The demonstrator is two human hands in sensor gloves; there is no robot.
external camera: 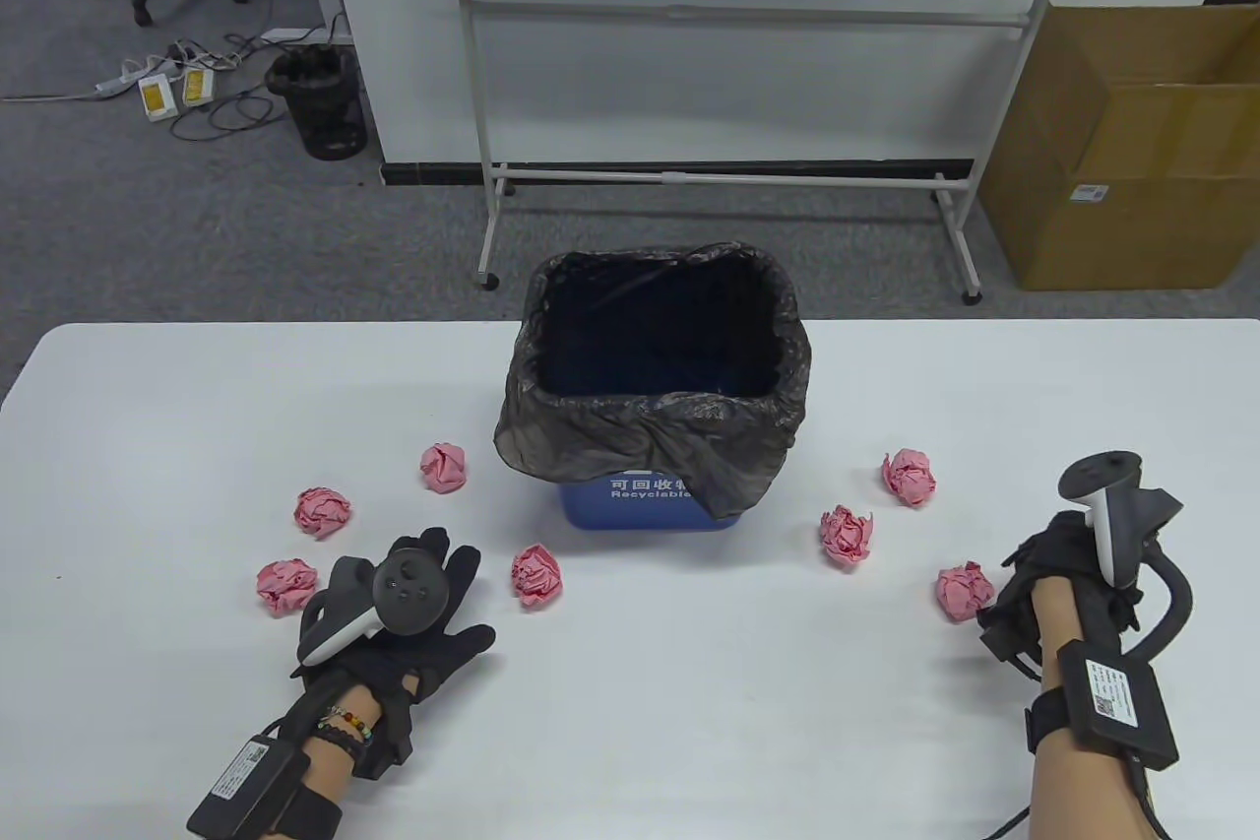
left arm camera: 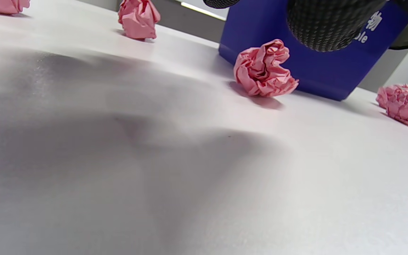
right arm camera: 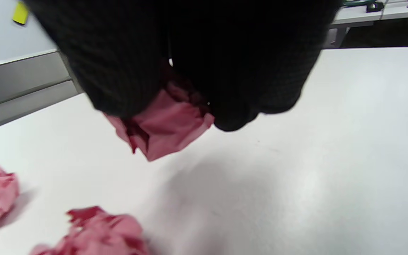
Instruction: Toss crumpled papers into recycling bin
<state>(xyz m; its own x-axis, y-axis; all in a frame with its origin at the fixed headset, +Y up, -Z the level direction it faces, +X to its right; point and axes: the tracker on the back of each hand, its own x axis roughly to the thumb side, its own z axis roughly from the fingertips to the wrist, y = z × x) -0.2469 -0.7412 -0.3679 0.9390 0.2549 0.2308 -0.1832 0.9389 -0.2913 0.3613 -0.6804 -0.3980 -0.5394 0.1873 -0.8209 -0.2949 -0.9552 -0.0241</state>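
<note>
Several pink crumpled paper balls lie on the white table (external camera: 197, 407) around a blue recycling bin (external camera: 650, 500) lined with a black bag (external camera: 655, 367). My right hand (external camera: 1004, 589) grips one ball (external camera: 966, 590) at the right, low over the table; the right wrist view shows it pinched between the gloved fingers (right arm camera: 165, 124). My left hand (external camera: 448, 574) rests flat and open on the table, holding nothing. A ball (external camera: 537, 576) lies just right of it, also in the left wrist view (left arm camera: 264, 69). Another ball (external camera: 286, 586) lies just left of it.
More balls lie left of the bin (external camera: 445, 466) (external camera: 322, 511) and right of it (external camera: 847, 535) (external camera: 910, 476). Beyond the table stand a whiteboard stand (external camera: 728, 175), a cardboard box (external camera: 1132, 151) and a black floor bin (external camera: 320, 101).
</note>
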